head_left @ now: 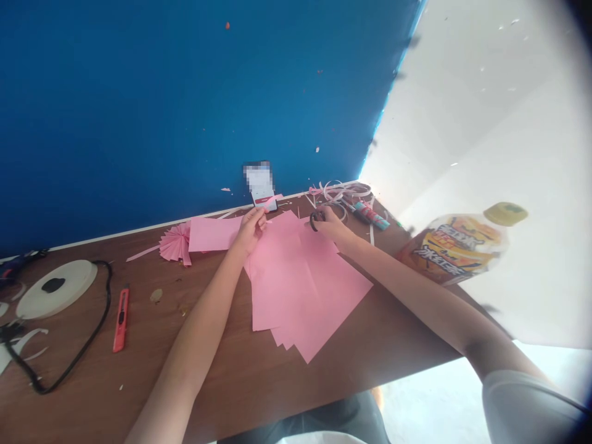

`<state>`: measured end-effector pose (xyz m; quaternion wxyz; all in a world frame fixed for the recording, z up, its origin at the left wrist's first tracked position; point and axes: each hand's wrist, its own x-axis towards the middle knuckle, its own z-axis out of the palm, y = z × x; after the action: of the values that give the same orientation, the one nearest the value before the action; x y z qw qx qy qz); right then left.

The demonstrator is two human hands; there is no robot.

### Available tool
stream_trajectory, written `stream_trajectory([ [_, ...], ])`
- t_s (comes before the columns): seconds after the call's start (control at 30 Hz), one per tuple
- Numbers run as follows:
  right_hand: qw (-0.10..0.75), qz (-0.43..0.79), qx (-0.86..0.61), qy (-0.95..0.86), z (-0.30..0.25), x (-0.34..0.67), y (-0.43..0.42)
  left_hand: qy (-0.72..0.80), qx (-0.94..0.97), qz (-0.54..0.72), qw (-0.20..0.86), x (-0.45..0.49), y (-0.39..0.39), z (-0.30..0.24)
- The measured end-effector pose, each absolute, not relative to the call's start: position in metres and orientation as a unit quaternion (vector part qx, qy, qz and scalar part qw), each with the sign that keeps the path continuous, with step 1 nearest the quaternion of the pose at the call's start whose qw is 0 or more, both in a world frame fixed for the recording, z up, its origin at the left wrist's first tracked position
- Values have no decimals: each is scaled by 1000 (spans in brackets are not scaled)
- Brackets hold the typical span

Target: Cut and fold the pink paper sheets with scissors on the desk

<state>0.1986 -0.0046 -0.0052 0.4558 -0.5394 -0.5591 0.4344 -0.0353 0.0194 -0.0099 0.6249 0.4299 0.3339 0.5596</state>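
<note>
A narrow pink paper strip (274, 201) is pinched in the fingers of my left hand (252, 229), just in front of the propped phone. My right hand (330, 224) is closed around the dark handles of a pair of scissors (316, 218); their blades are hard to make out. Beneath and in front of both hands, several overlapping pink paper sheets (296, 290) lie fanned out on the table. Left of my left hand are a pink paper rectangle (210, 234) and a pleated pink paper fan (174, 244).
The phone (261, 184) leans against the blue wall. Curled paper strips (345, 190) and a blue-and-red tube (372, 216) lie at the back right. A bottle (451, 250) stands by my right forearm. At left are a red utility knife (121, 320), a white disc (74, 287) and a black cable (87, 354).
</note>
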Motion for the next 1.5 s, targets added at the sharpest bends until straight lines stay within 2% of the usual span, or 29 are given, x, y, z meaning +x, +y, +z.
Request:
stream_trajectory([
  [0.1,347,434,-587,-588,-8,202,-4,306,407,590,627,-45,26,-10],
  [0.17,282,389,-608,-632,-7,204,-4,292,403,606,620,-50,29,-9],
  [0.33,129,123,-678,-713,6,208,-9,303,432,610,591,-55,29,-5],
  [0.4,81,59,-684,-723,12,207,-13,305,469,585,587,-52,26,-1],
  [0.57,15,9,-663,-749,20,206,-20,311,553,508,583,-40,16,12],
  [0.67,22,-1,-638,-770,18,209,-19,320,593,464,575,-32,10,15],
  [0.83,4,47,-624,-780,14,216,-13,325,644,425,547,-20,4,9],
  [1.03,-5,4,-600,-800,17,220,-11,337,682,385,522,-12,2,1],
  [1.23,-16,23,-587,-809,23,224,-13,361,709,333,506,-11,2,-3],
  [1.3,30,7,-603,-797,25,220,-16,359,716,324,503,-11,2,-2],
  [1.37,134,-5,-591,-795,29,214,-18,354,721,321,502,-11,1,0],
  [1.43,243,61,-525,-814,33,208,-20,346,725,319,503,-12,0,3],
  [1.5,289,170,-460,-822,37,205,-22,337,728,315,508,-13,0,5],
])
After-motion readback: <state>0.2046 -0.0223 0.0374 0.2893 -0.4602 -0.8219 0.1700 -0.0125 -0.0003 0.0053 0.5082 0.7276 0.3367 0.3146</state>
